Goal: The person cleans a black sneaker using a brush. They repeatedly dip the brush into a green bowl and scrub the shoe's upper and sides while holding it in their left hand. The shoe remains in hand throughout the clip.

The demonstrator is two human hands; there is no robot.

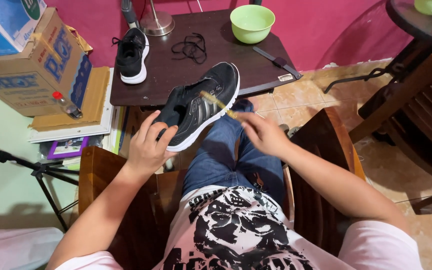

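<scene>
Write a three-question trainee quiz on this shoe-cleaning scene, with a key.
1. True or false: the left hand grips the black sneaker at its heel end.
2. What does the right hand hold against the sneaker's side? A) yellowish brush B) loose black lace C) green bowl
3. Fill in: the second sneaker stands on the dark ____.

Key: 1 true; 2 A; 3 table.
</scene>
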